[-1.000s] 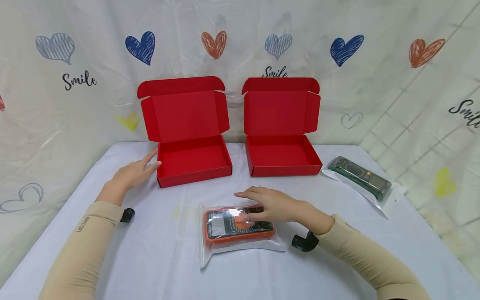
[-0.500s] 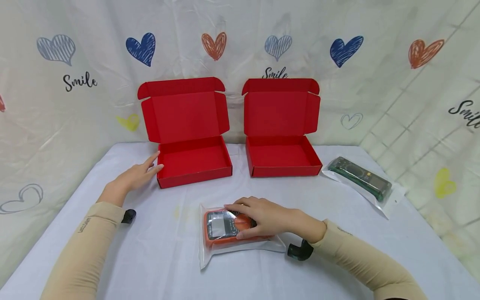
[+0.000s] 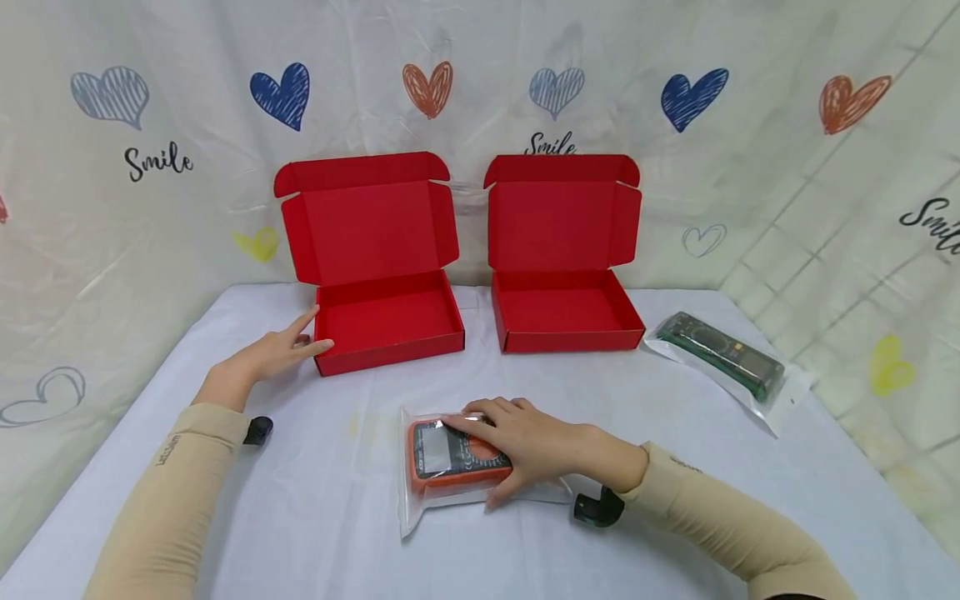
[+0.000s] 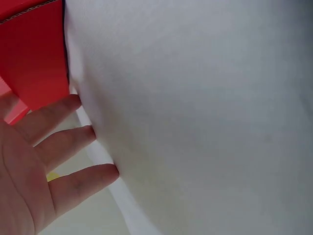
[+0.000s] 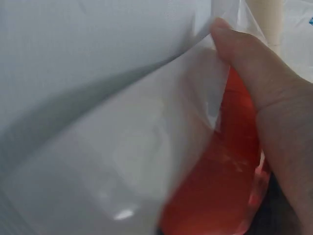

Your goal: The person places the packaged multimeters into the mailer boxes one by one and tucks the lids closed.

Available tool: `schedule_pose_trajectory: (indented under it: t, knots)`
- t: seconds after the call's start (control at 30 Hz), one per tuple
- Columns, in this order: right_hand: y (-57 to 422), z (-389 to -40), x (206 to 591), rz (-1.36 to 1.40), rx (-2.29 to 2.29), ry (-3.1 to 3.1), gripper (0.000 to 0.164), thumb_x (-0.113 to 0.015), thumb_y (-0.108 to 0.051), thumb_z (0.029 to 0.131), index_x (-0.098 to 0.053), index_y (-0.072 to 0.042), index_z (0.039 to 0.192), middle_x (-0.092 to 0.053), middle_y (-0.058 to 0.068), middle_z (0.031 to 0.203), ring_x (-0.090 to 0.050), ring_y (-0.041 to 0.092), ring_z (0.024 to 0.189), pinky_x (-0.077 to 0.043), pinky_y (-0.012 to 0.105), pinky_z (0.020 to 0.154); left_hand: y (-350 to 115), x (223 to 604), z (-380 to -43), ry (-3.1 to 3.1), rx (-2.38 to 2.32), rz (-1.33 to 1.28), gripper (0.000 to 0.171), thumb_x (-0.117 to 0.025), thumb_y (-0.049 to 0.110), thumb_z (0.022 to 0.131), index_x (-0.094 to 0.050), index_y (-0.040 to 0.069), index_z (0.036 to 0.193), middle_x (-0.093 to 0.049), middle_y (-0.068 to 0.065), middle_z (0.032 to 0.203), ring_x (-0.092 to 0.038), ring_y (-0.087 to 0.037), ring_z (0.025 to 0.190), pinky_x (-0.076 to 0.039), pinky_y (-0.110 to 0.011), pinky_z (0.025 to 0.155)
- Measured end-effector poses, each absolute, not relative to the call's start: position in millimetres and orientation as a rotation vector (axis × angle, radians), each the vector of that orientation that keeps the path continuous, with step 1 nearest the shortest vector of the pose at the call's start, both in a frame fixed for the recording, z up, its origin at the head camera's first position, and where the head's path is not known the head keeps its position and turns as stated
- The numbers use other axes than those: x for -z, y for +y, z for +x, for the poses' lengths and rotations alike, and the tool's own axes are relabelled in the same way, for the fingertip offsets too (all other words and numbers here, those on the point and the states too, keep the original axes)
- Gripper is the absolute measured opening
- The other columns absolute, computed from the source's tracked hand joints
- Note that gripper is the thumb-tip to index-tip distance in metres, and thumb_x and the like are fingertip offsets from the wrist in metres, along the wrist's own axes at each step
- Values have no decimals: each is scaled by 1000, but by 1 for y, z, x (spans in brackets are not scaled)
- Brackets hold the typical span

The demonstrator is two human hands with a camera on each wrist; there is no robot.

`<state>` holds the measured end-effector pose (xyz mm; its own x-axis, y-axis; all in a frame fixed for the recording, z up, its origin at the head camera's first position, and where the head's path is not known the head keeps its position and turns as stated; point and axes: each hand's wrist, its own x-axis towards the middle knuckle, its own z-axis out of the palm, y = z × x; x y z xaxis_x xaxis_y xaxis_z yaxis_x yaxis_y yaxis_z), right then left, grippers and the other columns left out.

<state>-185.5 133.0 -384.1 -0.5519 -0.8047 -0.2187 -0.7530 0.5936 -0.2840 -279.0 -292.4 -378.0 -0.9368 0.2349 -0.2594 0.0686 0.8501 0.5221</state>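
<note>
An orange-and-black multimeter [image 3: 461, 479] in a clear plastic bag [image 3: 411, 510] lies at the middle front of the white table. My right hand [image 3: 536, 442] grips its right half from above, thumb at the near side, fingers reaching over the dial and far edge. In the right wrist view the thumb [image 5: 249, 63] presses against the bag beside the orange casing. My left hand [image 3: 262, 354] touches the left wall of the left red box [image 3: 390, 354], thumb and index finger along its top edge. The left wrist view shows the other fingers [image 4: 68, 144] extended near the tablecloth.
Both red cardboard boxes stand with lids raised at the back; the second box [image 3: 573, 340] is right of the first. A green-cased multimeter [image 3: 720, 357] in a clear bag lies beside it at the right. A white curtain [image 3: 480, 50] with printed hearts hangs behind the table.
My right hand has come down onto the orange multimeter, its thumb moving to the near side. My left hand stays by the left box, its thumb shifting slightly rightward over the wall.
</note>
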Motion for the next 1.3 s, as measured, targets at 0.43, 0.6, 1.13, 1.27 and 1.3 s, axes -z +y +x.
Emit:
schedule_pose_trajectory:
  t: [0.43,0.6,1.13,1.27,1.3]
  knots:
    - [134,-182,385,-1377,157,2573,90,-70,-63,89,-22,-43,163,-42,4,151,-40,18,134,-38,47,109,-299,377,-280,2665,-790,221,113,-63,69,90,10,26,164,-29,-31,161,-20,-59,143,-25,-78,107]
    - [134,-181,385,-1415,135,2595,84,-68,-61,91,-26,-44,162,-45,5,148,-43,18,132,-41,46,107,-299,378,-279,2665,-792,214,115,-66,69,88,10,27,165,-28,-30,161,-19,-57,144,-25,-77,107]
    - [134,-180,385,-1457,137,2622,80,-71,-57,92,-31,-43,161,-48,5,145,-46,18,128,-45,42,102,-297,377,-277,2657,-802,213,115,-67,67,88,10,26,165,-27,-31,161,-20,-57,144,-28,-76,107]
    - [134,-181,385,-1467,134,2631,80,-71,-58,92,-32,-42,160,-50,5,144,-48,18,127,-46,41,101,-296,375,-277,2657,-801,216,115,-66,67,89,9,26,165,-27,-31,161,-20,-57,144,-27,-77,107]
    - [135,-181,385,-1468,132,2633,80,-71,-58,92,-33,-42,160,-50,5,144,-48,18,126,-46,41,101,-296,374,-277,2657,-801,217,115,-66,68,89,9,26,165,-27,-31,161,-20,-57,144,-27,-77,107]
